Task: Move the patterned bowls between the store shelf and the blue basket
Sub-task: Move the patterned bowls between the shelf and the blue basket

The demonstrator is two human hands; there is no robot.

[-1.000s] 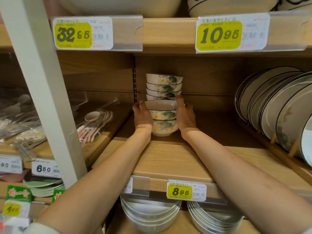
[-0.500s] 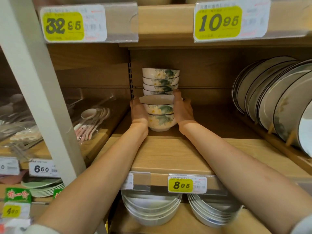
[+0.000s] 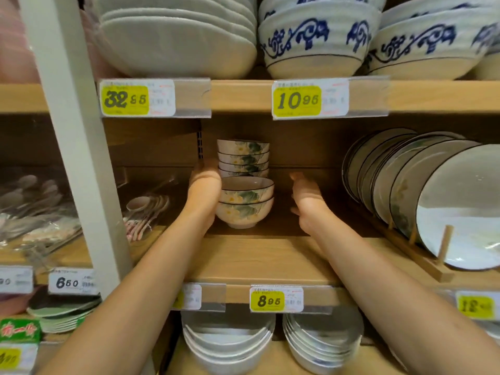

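Two floral patterned bowls [image 3: 244,203] sit stacked on the wooden shelf [image 3: 259,262], in front of a taller stack of several matching bowls [image 3: 243,158]. My left hand [image 3: 204,192] rests flat against the left side of the front stack, fingers reaching back beside the rear stack. My right hand [image 3: 305,203] hovers to the right of the bowls, apart from them, fingers relaxed and holding nothing. The blue basket is out of view.
Plates stand on edge in a wooden rack [image 3: 433,201] at the right. Packaged spoons [image 3: 146,209] lie left of a white post [image 3: 73,136]. Large blue-patterned bowls [image 3: 316,41] fill the shelf above, and white bowls [image 3: 227,339] the shelf below.
My right hand has let go of the front stack and moved off to the right. The left hand stays against the bowls. The view has tilted upward.
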